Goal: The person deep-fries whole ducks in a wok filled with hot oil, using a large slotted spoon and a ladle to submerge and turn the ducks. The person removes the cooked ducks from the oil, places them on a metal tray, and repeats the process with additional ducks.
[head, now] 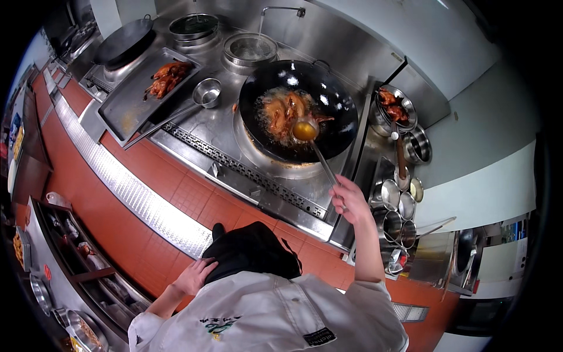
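My right hand point(349, 200) is closed around the handle of a metal ladle point(305, 130), whose bowl holds golden oil over a large black wok point(338, 110). In the wok, browned poultry point(277, 113) lies in bubbling oil, partly hidden by the ladle. My left hand point(198, 276) rests on the dark cloth at my hip and holds nothing that shows. Left of the wok, a second long-handled ladle point(206, 93) lies on the stainless steel stove. Farther left, a metal tray point(127, 105) bears roasted poultry point(169, 78).
Behind the wok, a metal pot point(250, 49) sits under a thin faucet point(281, 8). At right stand a strainer bowl with more browned poultry point(393, 104), steel bowls point(417, 145) and several seasoning containers point(390, 193). Another black wok point(125, 42) is at far left. Shelving point(92, 275) stands behind me at left.
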The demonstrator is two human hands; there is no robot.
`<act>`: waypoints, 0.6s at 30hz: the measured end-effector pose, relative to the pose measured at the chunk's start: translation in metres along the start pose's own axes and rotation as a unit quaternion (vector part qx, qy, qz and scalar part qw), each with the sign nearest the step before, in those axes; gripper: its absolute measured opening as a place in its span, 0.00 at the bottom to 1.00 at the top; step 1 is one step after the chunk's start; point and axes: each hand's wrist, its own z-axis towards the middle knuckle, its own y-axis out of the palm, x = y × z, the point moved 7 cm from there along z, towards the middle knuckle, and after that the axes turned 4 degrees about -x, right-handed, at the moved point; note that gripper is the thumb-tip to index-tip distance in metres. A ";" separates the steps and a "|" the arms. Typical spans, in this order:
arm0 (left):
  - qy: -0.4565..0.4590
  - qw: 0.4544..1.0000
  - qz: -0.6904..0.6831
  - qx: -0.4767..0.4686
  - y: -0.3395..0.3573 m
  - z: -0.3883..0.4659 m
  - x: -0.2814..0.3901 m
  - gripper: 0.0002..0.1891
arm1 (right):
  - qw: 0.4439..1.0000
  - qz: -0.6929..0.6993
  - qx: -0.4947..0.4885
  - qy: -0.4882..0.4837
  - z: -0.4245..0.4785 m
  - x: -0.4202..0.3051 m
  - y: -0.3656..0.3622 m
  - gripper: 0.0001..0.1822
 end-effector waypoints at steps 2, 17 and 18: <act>0.002 1.000 0.001 0.008 0.006 0.000 0.007 0.36 | 0.998 -0.042 -0.038 -0.039 0.022 -0.003 0.005 0.30; -0.115 0.993 0.000 -0.040 0.039 -0.036 0.014 0.33 | 0.792 -0.529 0.146 -0.265 0.016 0.030 -0.017 0.32; -0.109 0.993 0.005 -0.050 0.039 -0.036 0.011 0.34 | 0.855 -0.462 0.129 -0.196 0.019 0.040 -0.022 0.32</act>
